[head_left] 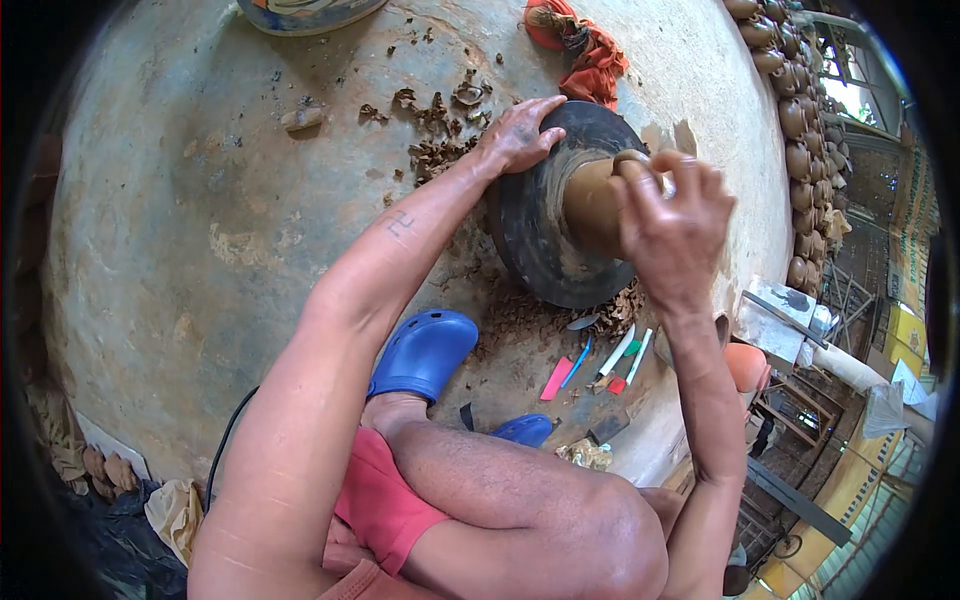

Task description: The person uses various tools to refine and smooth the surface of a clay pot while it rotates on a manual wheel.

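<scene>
A round black potter's wheel (520, 225) carries a brown clay pot (592, 205) with a narrower neck and a rounded rim. My left hand (522, 135) lies on the wheel's far left edge, its fingers stretched out and the thumb apart. Over the pot's mouth and right side is my right hand (680, 215), its fingers curled and a little blurred. Whatever those fingers may hold is hidden. Part of the pot's rim shows beside the thumb.
Clay shavings (440, 150) are scattered left of the wheel. An orange-red cloth (595, 75) lies beyond it. Several small tools, including a blue stick (577, 363) and a pink strip (557, 379), lie near my blue clog (425, 350). Clay pots (795, 120) are stacked at right.
</scene>
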`<state>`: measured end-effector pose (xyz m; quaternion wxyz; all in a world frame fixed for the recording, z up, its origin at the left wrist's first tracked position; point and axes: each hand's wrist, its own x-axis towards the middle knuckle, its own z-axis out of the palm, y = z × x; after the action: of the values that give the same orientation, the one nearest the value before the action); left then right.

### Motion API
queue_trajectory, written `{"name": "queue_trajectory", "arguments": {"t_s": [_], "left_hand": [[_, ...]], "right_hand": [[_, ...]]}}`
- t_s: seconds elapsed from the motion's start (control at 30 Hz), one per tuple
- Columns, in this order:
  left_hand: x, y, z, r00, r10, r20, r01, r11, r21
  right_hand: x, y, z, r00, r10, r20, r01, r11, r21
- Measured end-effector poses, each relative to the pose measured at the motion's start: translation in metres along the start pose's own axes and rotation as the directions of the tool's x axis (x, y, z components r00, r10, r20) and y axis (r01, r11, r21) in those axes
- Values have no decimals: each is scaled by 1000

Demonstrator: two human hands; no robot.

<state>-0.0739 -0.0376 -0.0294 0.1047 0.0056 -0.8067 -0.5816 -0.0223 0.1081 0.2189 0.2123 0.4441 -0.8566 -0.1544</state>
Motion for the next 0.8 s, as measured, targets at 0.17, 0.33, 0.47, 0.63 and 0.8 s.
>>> {"name": "queue_trajectory", "arguments": {"t_s": [0.17, 0.33, 0.47, 0.63, 0.8], "left_hand": [[5, 1, 2, 1000, 20, 7, -20, 1000, -18], [3, -2, -3, 1000, 15, 25, -15, 1000, -24], [-1, 1, -3, 1000, 9, 17, -9, 1000, 4], [-13, 5, -5, 998, -25, -52, 24, 999, -31], [-17, 7, 1, 995, 13, -100, -16, 999, -29]], "right_hand": [[-14, 3, 34, 936, -104, 335, 105, 994, 15], [-11, 10, 29, 929, -114, 351, 128, 992, -17], [-20, 28, -9, 988, -123, 93, 122, 992, 13], [-54, -5, -32, 915, 140, 380, -154, 988, 8], [-42, -11, -11, 804, 167, 570, -117, 985, -125]]}}
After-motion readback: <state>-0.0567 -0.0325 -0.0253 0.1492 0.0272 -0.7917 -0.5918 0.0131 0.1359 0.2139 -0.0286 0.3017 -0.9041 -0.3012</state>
